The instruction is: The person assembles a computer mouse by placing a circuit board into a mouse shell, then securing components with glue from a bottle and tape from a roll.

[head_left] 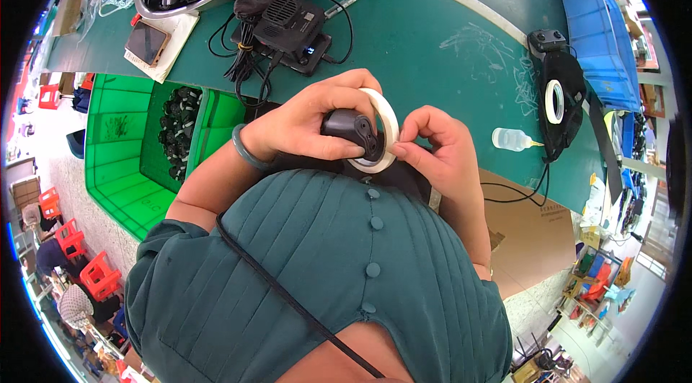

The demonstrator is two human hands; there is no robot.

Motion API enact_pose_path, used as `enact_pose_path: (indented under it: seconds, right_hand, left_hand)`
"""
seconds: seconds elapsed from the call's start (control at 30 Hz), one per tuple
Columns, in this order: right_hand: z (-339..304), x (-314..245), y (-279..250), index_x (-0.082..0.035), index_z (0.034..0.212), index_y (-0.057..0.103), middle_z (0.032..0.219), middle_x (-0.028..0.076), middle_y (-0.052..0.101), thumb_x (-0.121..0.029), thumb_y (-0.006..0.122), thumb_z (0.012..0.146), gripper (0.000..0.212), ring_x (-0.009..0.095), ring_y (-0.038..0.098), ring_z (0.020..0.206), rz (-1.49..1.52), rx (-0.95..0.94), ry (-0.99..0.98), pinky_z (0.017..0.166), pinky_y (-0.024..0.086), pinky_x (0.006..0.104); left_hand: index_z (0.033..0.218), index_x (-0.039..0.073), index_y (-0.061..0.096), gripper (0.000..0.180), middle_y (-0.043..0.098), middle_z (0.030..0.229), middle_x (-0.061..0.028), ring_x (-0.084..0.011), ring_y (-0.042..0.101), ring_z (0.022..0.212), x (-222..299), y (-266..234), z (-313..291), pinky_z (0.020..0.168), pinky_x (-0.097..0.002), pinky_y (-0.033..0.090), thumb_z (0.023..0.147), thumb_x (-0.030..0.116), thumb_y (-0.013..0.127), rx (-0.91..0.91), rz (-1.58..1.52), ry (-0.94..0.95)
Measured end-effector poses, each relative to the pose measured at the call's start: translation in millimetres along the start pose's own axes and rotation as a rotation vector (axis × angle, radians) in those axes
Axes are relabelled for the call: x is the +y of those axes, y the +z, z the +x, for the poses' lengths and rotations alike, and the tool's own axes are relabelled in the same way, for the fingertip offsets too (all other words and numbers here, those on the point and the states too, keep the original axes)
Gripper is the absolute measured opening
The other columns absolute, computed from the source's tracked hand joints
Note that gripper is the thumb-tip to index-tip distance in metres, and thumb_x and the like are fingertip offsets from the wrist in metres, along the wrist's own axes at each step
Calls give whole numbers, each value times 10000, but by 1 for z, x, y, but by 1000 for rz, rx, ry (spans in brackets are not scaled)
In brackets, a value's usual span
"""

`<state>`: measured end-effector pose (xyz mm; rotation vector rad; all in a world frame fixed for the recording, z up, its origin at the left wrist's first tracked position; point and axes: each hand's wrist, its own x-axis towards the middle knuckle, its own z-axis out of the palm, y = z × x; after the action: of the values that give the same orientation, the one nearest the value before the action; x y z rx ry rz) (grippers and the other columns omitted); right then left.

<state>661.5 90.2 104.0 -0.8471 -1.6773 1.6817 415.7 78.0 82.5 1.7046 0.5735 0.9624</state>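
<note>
Close to my chest, at the table's near edge, my left hand (306, 120) is closed around a small rounded black plastic device (344, 125) with two small holes on its end. The same hand also steadies a roll of white tape (389, 123), which stands on edge against the device. My right hand (441, 151) has thumb and forefinger pinched together at the right rim of the roll. Whether a loose tape end lies between those fingertips is too small to make out.
A black vented box (288, 22) with cables lies ahead, a phone (148, 44) to its left. At left is a green bin (119, 159) of black parts. Rightward are a dropper bottle (512, 139), a second tape roll (554, 102) on a black pouch and a blue crate (598, 29).
</note>
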Motion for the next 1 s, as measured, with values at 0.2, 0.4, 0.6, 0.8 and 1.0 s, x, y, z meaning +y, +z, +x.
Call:
enact_pose_path:
  seconds: [0.2,0.4,0.6,0.8,1.0]
  right_hand:
    - [-8,16,-2,-20,919,604,807,35,643,-47,776,821,200,180,627,758,-142,138,-481,717,503,292]
    - [0,39,15,20,1222,544,1127,103,626,-158,611,968,317,207,601,1105,40,63,-193,1024,441,363]
    - [4,20,-1,28,1013,682,772,20,652,-75,576,988,149,77,567,666,44,219,-149,603,446,247]
    - [19,3,9,-36,943,675,728,96,631,-119,669,895,96,244,590,617,-661,276,-236,597,458,345]
    - [21,0,18,-64,913,656,694,84,608,-137,671,870,86,278,591,623,-699,262,-216,614,458,390]
  left_hand:
    - [945,28,644,283,529,1063,-90,-217,515,1021,-2,3,1,893,-321,418,779,226,757,83,-122,-27]
    - [1035,23,637,270,520,1102,-79,-193,511,1046,-19,10,2,926,-312,401,843,198,711,321,-199,-44]
    - [1150,17,605,233,610,1197,-115,-177,589,1082,-23,15,7,950,-332,463,970,163,580,652,-342,-225]
    - [1160,43,531,262,632,971,-66,-150,648,840,-28,19,7,686,-292,522,1037,274,550,649,-426,-496]
    - [1176,20,512,411,615,937,-66,-124,609,814,-28,20,4,697,-278,524,950,312,694,640,-259,-405]
